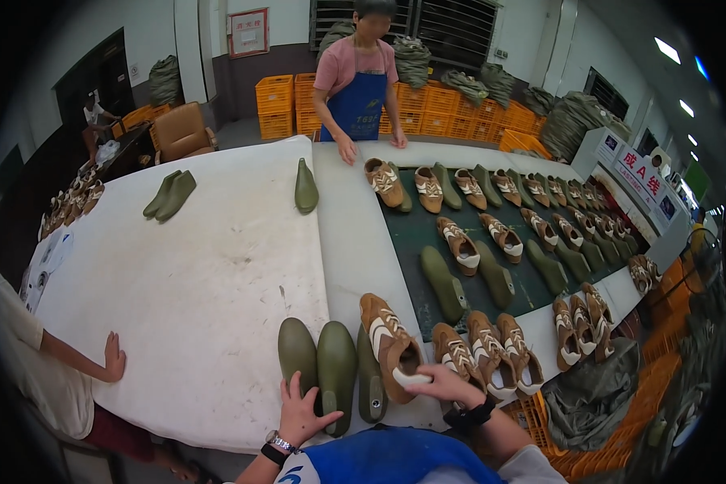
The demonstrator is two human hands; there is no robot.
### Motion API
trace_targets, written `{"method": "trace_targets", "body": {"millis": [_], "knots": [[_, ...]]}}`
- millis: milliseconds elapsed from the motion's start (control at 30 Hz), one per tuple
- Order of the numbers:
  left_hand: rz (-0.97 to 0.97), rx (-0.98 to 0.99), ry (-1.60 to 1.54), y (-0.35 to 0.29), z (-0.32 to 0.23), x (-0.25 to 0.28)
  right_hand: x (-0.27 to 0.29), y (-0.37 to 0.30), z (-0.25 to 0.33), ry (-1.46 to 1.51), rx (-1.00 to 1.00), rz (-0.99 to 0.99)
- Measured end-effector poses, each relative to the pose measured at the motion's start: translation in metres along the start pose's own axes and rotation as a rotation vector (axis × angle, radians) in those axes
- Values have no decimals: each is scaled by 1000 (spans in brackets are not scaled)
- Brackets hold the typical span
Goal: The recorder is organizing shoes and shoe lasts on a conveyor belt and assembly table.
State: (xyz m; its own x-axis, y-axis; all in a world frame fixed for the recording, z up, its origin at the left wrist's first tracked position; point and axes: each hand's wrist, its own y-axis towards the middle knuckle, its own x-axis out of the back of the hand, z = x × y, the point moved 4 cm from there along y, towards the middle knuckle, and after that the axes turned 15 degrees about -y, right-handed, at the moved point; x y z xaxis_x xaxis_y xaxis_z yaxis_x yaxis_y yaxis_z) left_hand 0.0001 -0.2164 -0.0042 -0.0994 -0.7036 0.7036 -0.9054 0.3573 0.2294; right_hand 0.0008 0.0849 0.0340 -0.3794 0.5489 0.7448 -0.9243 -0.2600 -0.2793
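Near the table's front edge, my left hand (305, 410) has its fingers spread over the near end of a green shoe last (297, 348). Its thumb reaches toward a second green shoe last (336, 367) lying alongside. My right hand (453, 384) grips the white heel of a brown sneaker (387, 339) with white stripes and laces. This sneaker partly covers a third green last (369, 383) that has a metal-rimmed hole in its end. To the right of my right hand, several brown sneakers (486, 348) stand together on the white edge.
A dark green belt (508, 300) carries rows of brown sneakers and green lasts. Opposite stands a person in a blue apron (355, 109); another person's hand (115, 357) rests on the white table (194, 306) at left. Orange crates (276, 105) line the back wall.
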Motion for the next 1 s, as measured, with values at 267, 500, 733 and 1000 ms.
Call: {"method": "trace_targets", "body": {"millis": [267, 500, 733, 1000], "knots": [[20, 29, 33, 5, 2, 1, 130, 75, -27, -129, -103, -407], [5, 2, 41, 6, -2, 4, 136, 210, -166, -76, -200, -438], [-24, 23, 22, -1, 4, 5, 85, 250, -172, -542, -300, -377], [49, 144, -3, 8, -2, 5, 73, 270, -168, -470, -315, -405]]}}
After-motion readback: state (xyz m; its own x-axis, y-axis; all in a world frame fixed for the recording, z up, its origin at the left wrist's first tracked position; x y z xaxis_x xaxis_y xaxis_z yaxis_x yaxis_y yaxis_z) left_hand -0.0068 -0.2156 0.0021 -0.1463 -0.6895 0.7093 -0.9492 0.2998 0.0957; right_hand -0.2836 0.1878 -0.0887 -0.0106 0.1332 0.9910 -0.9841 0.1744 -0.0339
